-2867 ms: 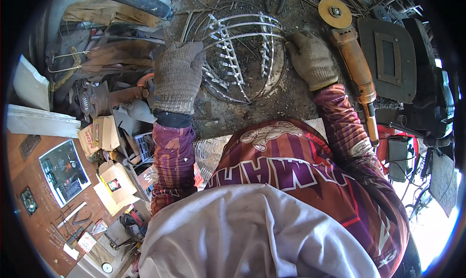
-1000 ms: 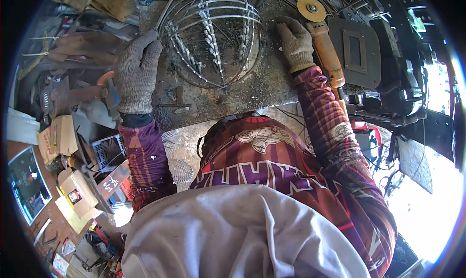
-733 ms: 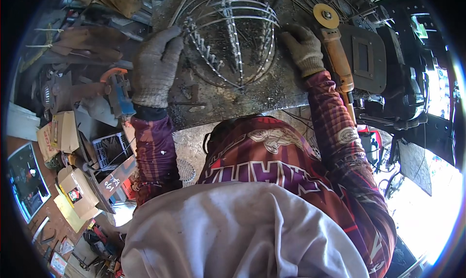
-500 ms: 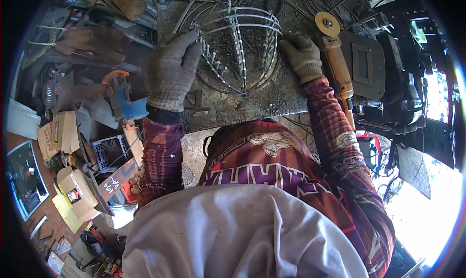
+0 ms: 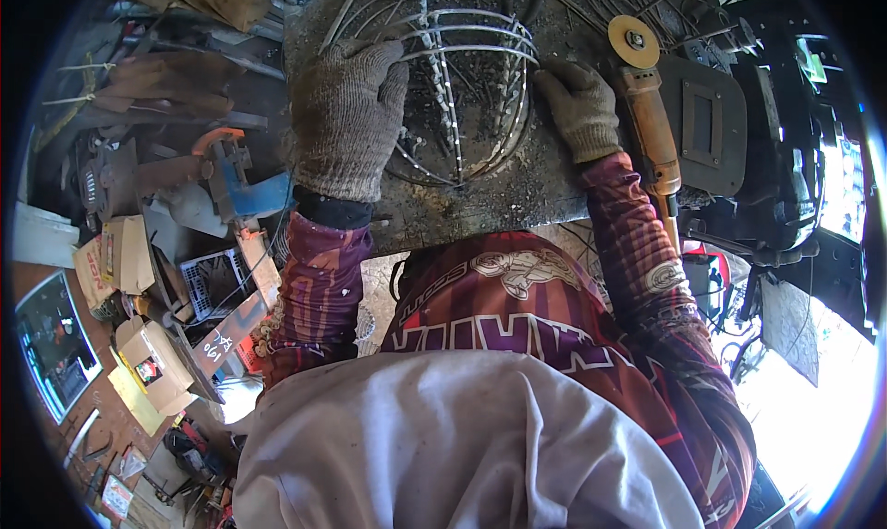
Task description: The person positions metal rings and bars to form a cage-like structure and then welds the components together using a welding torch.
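A dome-shaped frame of bent metal wire (image 5: 462, 76) lies on a dark, scorched metal workbench (image 5: 499, 206). My left hand (image 5: 346, 113), in a grey knitted glove, rests spread over the frame's left side. On the frame's right rim, my right hand (image 5: 577, 109) wears the same kind of glove and its fingers press the wire. Both sleeves are maroon with a print.
An orange angle grinder (image 5: 647, 113) with a yellow disc lies just right of my right hand. A dark welding mask (image 5: 711, 122) sits beyond it. Cardboard boxes (image 5: 120, 252), a blue tool (image 5: 245, 182) and scrap clutter the floor on the left.
The view has shifted, and the wire frame and both hands sit lower and more central. My left hand has moved from the frame's left edge onto its side. The right hand stays on the rim.
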Tool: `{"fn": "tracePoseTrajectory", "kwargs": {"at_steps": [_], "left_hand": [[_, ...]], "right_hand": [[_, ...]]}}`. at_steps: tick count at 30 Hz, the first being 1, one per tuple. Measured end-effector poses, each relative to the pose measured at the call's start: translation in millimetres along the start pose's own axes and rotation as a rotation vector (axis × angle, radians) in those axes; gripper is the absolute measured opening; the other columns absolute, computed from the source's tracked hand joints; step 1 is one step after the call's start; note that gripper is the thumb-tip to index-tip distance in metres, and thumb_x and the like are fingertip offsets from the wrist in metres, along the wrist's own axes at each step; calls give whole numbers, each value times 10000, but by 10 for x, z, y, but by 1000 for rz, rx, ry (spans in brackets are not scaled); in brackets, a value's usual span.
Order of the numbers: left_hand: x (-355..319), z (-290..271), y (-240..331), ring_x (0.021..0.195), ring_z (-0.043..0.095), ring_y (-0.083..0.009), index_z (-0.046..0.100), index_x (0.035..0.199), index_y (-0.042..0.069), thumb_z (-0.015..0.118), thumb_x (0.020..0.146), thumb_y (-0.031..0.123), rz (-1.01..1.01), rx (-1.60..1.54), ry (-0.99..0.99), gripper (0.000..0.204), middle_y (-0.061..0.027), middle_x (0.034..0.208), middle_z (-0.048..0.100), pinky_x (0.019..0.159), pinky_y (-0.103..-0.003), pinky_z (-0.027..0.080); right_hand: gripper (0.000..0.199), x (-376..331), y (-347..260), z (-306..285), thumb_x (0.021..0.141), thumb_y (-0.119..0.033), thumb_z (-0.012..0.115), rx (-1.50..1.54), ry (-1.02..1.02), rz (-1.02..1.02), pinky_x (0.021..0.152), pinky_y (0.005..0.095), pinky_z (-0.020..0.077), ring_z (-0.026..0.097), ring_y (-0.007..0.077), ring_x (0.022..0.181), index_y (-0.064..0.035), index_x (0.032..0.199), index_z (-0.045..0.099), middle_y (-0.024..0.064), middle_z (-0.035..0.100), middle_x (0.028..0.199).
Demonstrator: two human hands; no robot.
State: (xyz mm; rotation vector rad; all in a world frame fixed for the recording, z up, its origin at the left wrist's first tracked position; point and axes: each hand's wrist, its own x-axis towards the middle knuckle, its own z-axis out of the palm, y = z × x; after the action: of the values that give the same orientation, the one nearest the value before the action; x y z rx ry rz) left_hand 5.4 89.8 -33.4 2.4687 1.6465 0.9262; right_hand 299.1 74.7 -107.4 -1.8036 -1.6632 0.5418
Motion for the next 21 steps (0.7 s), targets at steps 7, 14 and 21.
{"fn": "tracePoseTrajectory", "kwargs": {"at_steps": [7,14,21], "left_hand": [[16,-9,18,999,698,-343,766,1084,113,772,857,192,-15,-19,-5,241,-143,1061,739,896,-426,553],[-7,-5,6,1013,695,-336,767,1077,110,778,852,188,4,26,18,238,-131,1075,735,893,-421,555],[4,-33,47,1005,697,-337,766,1074,107,778,851,183,-34,-10,-4,236,-132,1069,737,888,-418,555]], "right_hand": [[352,-7,-35,-25,920,-350,696,51,-13,35,940,392,529,698,335,1068,-88,1144,766,158,742,1113],[381,-8,-51,-47,925,-383,679,15,-26,33,933,399,529,701,330,1060,-72,1128,766,167,742,1111],[392,-5,5,-7,918,-389,685,15,-11,21,938,410,527,694,353,1065,-72,1134,764,170,741,1101]]}}
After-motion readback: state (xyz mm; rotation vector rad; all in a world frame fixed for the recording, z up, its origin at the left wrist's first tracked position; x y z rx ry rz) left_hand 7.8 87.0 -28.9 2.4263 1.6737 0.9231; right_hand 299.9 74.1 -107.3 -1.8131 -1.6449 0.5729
